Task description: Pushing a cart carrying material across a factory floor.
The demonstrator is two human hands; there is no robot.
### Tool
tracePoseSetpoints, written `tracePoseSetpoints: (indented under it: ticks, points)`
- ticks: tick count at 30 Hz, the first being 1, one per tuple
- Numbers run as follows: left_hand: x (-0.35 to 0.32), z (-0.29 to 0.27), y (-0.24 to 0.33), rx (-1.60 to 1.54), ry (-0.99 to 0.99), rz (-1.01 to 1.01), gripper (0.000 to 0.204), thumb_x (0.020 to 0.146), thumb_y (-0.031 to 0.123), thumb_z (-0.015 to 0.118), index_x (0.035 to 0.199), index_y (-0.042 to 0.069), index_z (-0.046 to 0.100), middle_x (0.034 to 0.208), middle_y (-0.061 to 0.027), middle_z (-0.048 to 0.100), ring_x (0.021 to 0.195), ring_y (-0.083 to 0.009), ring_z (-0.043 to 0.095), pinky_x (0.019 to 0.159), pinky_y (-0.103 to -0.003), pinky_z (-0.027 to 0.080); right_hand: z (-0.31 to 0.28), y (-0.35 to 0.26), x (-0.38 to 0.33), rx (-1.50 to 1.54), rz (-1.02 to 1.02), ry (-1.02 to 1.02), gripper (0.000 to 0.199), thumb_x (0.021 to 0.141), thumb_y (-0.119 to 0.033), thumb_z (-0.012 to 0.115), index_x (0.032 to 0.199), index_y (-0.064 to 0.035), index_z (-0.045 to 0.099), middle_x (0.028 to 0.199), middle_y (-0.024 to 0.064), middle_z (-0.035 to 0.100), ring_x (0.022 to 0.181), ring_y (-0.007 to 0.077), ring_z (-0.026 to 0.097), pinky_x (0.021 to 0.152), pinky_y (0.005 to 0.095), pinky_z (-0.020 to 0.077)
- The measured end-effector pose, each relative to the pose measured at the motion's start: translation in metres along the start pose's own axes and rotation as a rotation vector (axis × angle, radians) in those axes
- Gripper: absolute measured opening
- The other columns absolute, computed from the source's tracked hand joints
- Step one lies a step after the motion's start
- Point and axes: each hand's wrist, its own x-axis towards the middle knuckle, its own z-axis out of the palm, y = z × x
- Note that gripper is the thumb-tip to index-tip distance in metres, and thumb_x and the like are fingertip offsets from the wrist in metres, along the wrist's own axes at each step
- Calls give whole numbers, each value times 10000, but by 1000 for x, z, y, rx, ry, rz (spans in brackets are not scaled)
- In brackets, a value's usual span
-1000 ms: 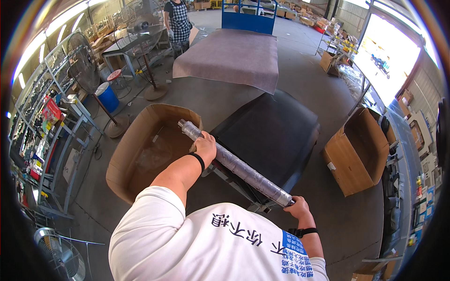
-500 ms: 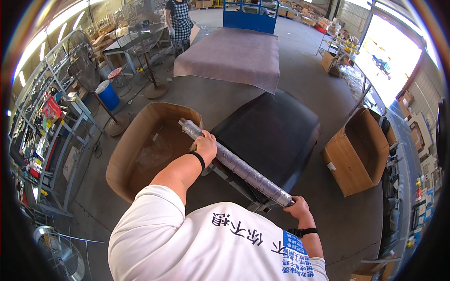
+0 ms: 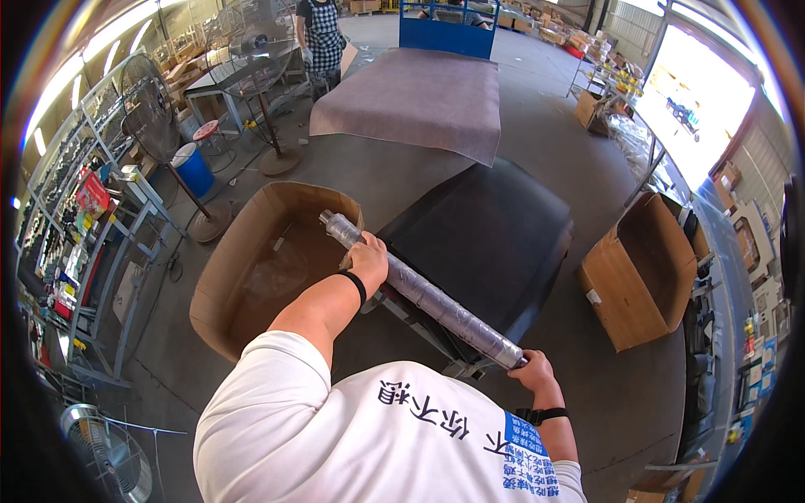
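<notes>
A long silver-grey roll [image 3: 444,308], which looks wrapped in clear film, slants across in front of me, its far end up to the left. My left hand [image 3: 367,258] is closed over it toward that far end. At the near right end, my right hand [image 3: 534,370] closes round the tip, where a short dark core end shows between the fingers. Behind the roll lies a dark, smooth black surface [image 3: 486,235] on a metal frame. Just left of the roll stands an open cardboard box [image 3: 220,277], and the roll's far end overlaps its rim in view.
Another open cardboard box [image 3: 625,298] stands at right. Ahead, a mauve sheet [image 3: 411,96] drapes before a blue panel [image 3: 444,38]. Pedestal fans [image 3: 151,109] and a blue bucket [image 3: 194,172] are at left. A person in a checked apron [image 3: 321,42] stands beyond.
Almost nothing differs. The roll and both hands hold the same place and grip.
</notes>
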Motion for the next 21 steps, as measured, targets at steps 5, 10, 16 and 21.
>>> tracePoseSetpoints:
  ticks: [5,10,16,21]
  points:
    - [1,1,-1,-1,1,-12,701,838,196,685,1437,7,373,1537,-277,272,1118,-430,610,814,-458,565,-3,-6,-3,3,3,7,614,585,-265,856,1159,-108,704,1235,138,620,1153,309,597,997,370,479]
    - [-1,-4,-1,14,-18,5,698,847,202,677,1441,5,368,1541,-276,266,1114,-430,613,815,-459,563,-2,-4,-3,21,8,13,628,580,-262,857,1168,-106,700,1227,136,622,1149,308,599,996,368,479]
    - [4,4,-1,21,-15,-7,696,864,215,657,1455,10,354,1537,-278,273,1115,-431,613,811,-461,562,-1,-3,2,19,8,-28,639,576,-255,863,1174,-106,695,1226,137,621,1148,308,600,995,373,480]
    - [6,8,2,7,3,2,722,859,203,667,1481,29,344,1542,-272,274,1097,-448,605,800,-496,543,2,1,1,17,8,19,666,550,-243,878,1168,-74,694,1187,158,646,1114,314,622,977,376,490]
